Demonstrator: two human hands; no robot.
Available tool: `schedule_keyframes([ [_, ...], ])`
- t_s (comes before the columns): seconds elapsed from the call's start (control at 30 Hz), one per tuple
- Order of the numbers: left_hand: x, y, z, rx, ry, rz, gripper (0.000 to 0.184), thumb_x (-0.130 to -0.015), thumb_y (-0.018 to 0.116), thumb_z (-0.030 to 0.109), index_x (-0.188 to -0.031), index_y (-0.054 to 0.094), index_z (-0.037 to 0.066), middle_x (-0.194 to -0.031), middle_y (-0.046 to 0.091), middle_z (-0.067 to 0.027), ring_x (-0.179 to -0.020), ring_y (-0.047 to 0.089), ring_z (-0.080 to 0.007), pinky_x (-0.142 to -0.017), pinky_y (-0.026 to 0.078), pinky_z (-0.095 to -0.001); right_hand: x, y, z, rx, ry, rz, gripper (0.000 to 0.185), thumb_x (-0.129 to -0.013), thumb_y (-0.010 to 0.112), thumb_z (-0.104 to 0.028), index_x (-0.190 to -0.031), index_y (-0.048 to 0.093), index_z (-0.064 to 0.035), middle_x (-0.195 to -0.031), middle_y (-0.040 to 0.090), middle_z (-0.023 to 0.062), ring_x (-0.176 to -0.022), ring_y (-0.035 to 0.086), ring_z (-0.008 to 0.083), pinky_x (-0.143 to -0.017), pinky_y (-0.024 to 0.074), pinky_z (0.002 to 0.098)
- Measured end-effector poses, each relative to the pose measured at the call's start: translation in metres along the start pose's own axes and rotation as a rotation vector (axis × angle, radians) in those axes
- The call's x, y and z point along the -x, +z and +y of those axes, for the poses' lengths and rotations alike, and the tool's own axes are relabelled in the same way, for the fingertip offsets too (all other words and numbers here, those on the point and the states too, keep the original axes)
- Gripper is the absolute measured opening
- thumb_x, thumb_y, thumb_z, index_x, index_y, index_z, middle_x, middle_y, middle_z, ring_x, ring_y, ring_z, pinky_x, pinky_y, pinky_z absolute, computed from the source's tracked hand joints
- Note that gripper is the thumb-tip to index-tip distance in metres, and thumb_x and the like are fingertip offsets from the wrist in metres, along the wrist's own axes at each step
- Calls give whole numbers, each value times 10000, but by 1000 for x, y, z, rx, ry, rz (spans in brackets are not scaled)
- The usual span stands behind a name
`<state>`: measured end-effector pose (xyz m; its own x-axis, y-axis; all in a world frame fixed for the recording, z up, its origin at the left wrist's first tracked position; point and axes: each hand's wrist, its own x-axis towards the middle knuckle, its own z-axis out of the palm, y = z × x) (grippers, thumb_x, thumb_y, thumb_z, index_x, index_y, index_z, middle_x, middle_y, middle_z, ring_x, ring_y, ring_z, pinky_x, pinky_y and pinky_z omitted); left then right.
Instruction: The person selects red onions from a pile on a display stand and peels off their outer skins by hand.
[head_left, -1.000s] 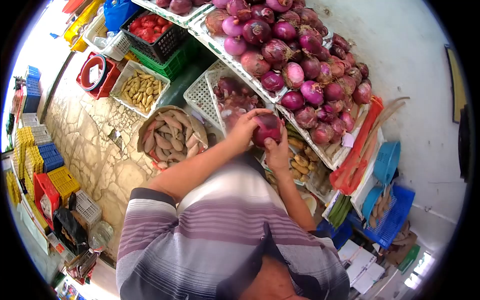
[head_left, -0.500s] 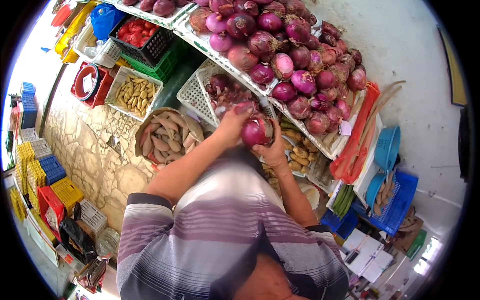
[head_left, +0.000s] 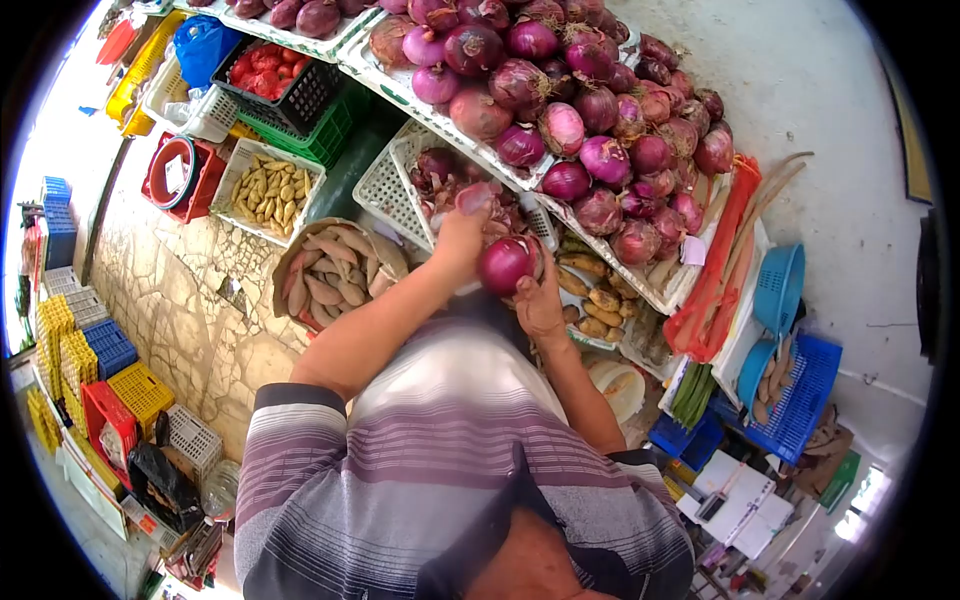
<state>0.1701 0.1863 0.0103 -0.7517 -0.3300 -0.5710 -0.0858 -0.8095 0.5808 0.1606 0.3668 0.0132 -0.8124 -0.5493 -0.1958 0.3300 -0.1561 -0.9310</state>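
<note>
A red onion (head_left: 505, 266) with a smooth, shiny face rests in my right hand (head_left: 541, 302), whose fingers curl around its right side. Just left of it, my left hand (head_left: 459, 240) pinches a thin, pinkish flake of onion skin (head_left: 474, 196). Beyond both hands lies a white perforated crate (head_left: 385, 195) holding loose skins and a few dark onions (head_left: 437, 165). The fingertips of my left hand are partly hidden behind the flake.
A large heap of red onions (head_left: 600, 105) fills trays ahead. Nearby are a sack of sweet potatoes (head_left: 335, 275), a crate of small yellowish roots (head_left: 268, 195), brown tubers (head_left: 600, 305), a red mesh bag (head_left: 715, 300) and a black crate (head_left: 312, 95).
My left hand has drawn up and away from the onion, with a flake of skin now showing in its fingers. The onion has shifted slightly and shows a smoother face.
</note>
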Motion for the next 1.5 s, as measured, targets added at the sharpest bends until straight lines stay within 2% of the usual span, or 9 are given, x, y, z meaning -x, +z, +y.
schedule_keyframes([
  [0.1, -27, -21, -19, 191, -293, 60, 340, -991, 679, 320, -1048, 630, -12, -855, 668, -138, -707, 661, -232, -641, 568, -410, 0, -6, 0, -383, 115, -88, 930, -856, 812, -415, -1562, 296, -98, -1489, 459, 136, -1319, 528, 339, -1058, 508, 539],
  [0.3, -96, -57, -33, -244, -451, 110, 462, -957, 710, 451, -994, 622, -1, -838, 648, -111, -739, 686, -302, -624, 594, -507, 13, -40, 21, -194, 105, 23, 908, -871, 793, -400, -1559, 291, -84, -1467, 479, 145, -1332, 519, 348, -1055, 510, 576],
  [0.43, -35, -38, 5, -292, -520, -170, 480, -948, 694, 518, -1123, 632, 76, -972, 646, -93, -803, 687, -278, -657, 590, -458, 16, -19, -4, 52, 22, 87, 910, -868, 789, -367, -1556, 302, -23, -1504, 458, 149, -1365, 475, 288, -1141, 409, 458],
  [0.57, 19, -16, 17, -137, -397, -581, 508, -1038, 591, 416, -1421, 553, 84, -1332, 617, -83, -1167, 625, -227, -955, 547, -417, -7, -4, -37, 370, -41, -62, 855, -886, 752, -189, -1572, 288, 27, -1560, 405, 147, -1432, 389, 248, -1203, 275, 356],
  [0.77, 21, -9, 21, 88, -373, -380, 454, -1037, 563, 327, -1406, 520, 67, -1328, 625, -122, -1202, 624, -257, -1052, 493, -432, -22, 9, -52, 343, 27, -125, 782, -959, 672, -170, -1588, 257, 38, -1574, 409, 200, -1457, 388, 265, -1206, 276, 359],
  [1.0, 22, -4, 31, 179, -532, -265, 495, -1029, 530, 500, -1401, 547, 174, -1367, 621, -86, -1222, 624, -299, -997, 527, -573, -33, 8, -63, 819, -346, 136, 242, -969, 633, -90, -1159, 685, 50, -1203, 695, 174, -1054, 688, 286, -913, 529, 351],
  [1.3, 25, 0, 27, 185, -513, -283, 538, -1008, 538, 574, -1371, 561, 178, -1314, 643, -71, -1162, 657, -278, -884, 581, -595, -30, 17, -79, 1006, -506, 38, 256, -875, 744, -98, -1113, 711, -10, -1184, 702, 145, -1067, 679, 336, -928, 536, 398],
  [1.4, 27, 5, 25, 130, -504, -227, 563, -967, 566, 596, -1368, 546, 201, -1359, 606, -84, -1257, 574, -329, -1032, 386, -704, -29, 19, -83, 995, -445, 39, 280, -857, 772, -118, -1100, 697, -2, -1176, 699, 165, -1057, 680, 347, -922, 539, 406],
  [1.5, 27, 3, 20, 80, -451, -264, 543, -974, 559, 593, -1350, 553, 202, -1330, 617, -86, -1233, 585, -328, -1020, 401, -697, -32, 18, -83, 1003, -449, 39, 242, -892, 744, -83, -1091, 671, 34, -1152, 695, 185, -1043, 685, 293, -930, 525, 362],
])
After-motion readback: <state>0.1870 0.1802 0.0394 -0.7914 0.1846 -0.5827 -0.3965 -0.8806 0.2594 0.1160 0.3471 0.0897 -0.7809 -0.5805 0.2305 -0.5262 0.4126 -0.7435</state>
